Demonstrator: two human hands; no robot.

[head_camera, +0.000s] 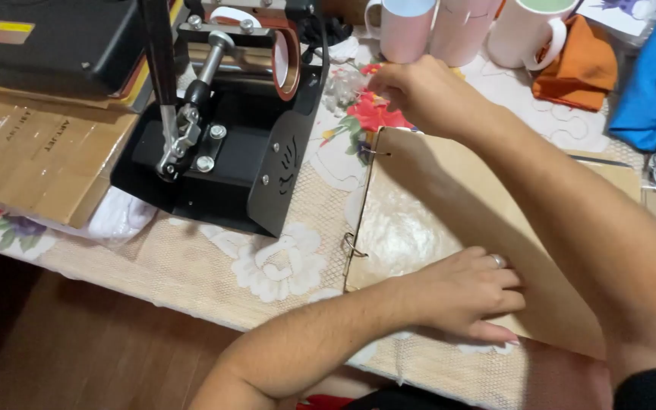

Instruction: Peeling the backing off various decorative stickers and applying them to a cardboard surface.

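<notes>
- Here, the left hand (465, 296) lay flat, fingers spread and grasping nothing, pressing on the near edge of a brown ring-bound folder (449, 205) on the table (214, 266).
- The right hand (411, 91) reached past the folder's far corner, fingertips pinched together — whether its grip held anything could not be told.
- Just beyond that hand stood pale mugs (408, 30); an orange cloth (578, 68) lay to its right.
- To its left stood a black mug press (237, 144) — close by, not touching.
- Metal rings (353, 247) showed along the folder's spine, just left of the left hand.
</notes>
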